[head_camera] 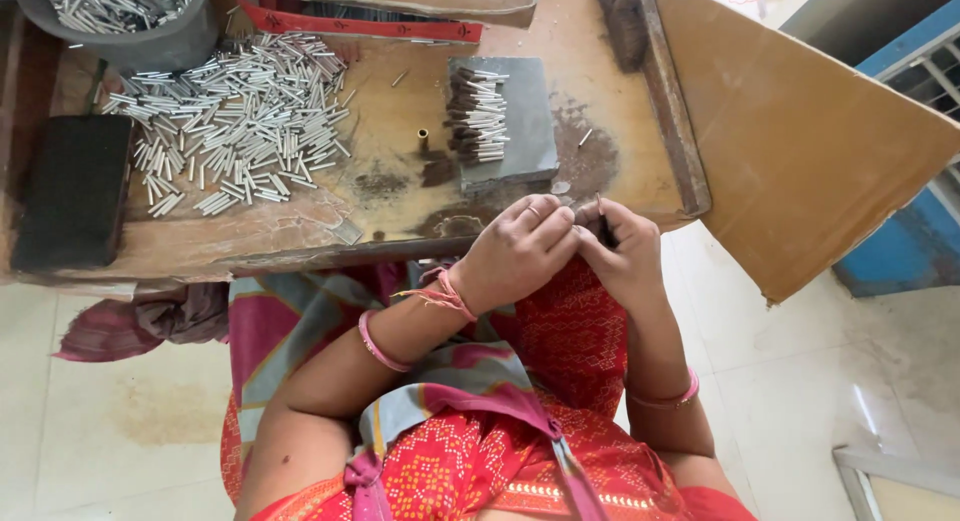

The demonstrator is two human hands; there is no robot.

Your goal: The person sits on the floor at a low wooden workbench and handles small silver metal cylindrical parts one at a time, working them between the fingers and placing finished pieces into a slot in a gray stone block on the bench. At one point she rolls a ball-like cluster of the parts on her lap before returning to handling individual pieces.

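Nearest the camera, the person's left hand (520, 249) and right hand (622, 253) meet just over the near edge of the wooden surface (300, 243), fingertips pressed together. The right hand pinches a thin dark stick-like piece (603, 226) that pokes up between its fingers; the left hand's grip is closed against the same spot, though whether it also holds a small tube there cannot be told, since the fingers hide it. Neither grip is open: both are clenched tight, a fine pinch rather than a whole-hand clasp.

The work in hand looks like fitting small parts together, and it seems best done with the wrists kept low by the edge, the piece held near its tip, and pressure kept straight so that the thin part does not bend.

Further out lies a grey block (520, 121) carrying a row of finished dark-and-silver pieces (478, 116), with a single brass tube (422, 139) standing beside it. To the left spreads a loose heap of silver tubes (240, 121), a dark pad (72, 191), and, farthest, a grey bowl (150, 41) holding more tubes.
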